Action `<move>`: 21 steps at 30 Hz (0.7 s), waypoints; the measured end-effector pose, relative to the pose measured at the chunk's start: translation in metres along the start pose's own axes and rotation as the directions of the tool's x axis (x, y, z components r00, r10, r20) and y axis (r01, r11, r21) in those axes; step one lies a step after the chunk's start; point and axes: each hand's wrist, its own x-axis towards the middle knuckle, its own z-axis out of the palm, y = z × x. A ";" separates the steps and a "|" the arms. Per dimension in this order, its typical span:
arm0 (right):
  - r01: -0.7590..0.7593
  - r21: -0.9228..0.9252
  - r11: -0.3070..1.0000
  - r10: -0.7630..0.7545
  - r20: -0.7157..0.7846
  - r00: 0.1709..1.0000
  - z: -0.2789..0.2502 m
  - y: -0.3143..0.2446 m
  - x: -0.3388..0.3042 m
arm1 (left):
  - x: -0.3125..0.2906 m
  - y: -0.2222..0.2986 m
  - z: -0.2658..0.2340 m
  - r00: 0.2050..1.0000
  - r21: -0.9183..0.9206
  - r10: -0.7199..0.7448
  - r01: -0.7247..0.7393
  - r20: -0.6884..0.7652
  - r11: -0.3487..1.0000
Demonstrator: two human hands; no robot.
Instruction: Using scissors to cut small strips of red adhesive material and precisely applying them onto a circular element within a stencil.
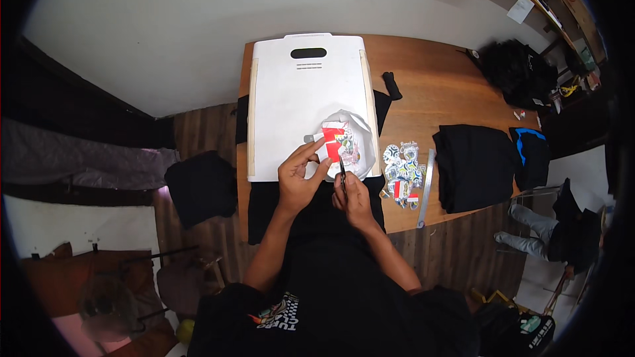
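My left hand (301, 175) is closed on a red-and-white sticker (333, 151), pinched between thumb and fingers. My right hand (356, 199) grips a pair of dark-handled scissors (342, 170), whose tip points up at the sticker's right edge. Whether the blades touch it, I cannot tell. Behind the sticker lies a white plastic bag (368, 133), its mouth spread wide and full of paper scraps (349, 137). The bag rests on the near right part of a white board (284, 99) with an oval handle slot. A small grey piece (309, 138) lies beside the sticker's left side.
Right of the board, cut-out stickers (400, 168) are spread on the wooden table (423, 86) beside a metal ruler (427, 188). Folded black cloth (473, 168), a black-and-blue bundle (531, 157), a small black item (391, 86) and a black backpack (519, 73) lie farther along.
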 end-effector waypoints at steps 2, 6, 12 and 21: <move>-0.004 -0.001 1.000 0.004 0.001 1.000 -0.001 0.002 0.000 | 0.000 -0.001 0.000 1.000 -0.006 -0.007 0.007 0.002 1.000; -0.002 -0.010 1.000 0.002 0.008 1.000 0.000 0.002 0.001 | -0.001 -0.003 -0.001 1.000 -0.012 -0.002 0.002 0.006 1.000; -0.014 -0.007 1.000 0.013 -0.021 1.000 0.002 0.003 0.000 | -0.004 -0.008 -0.005 0.999 -0.015 0.009 -0.009 0.037 1.000; 0.007 -0.019 1.000 -0.007 -0.014 1.000 0.002 0.003 0.001 | -0.003 -0.008 -0.006 0.999 -0.028 0.017 -0.016 0.045 0.999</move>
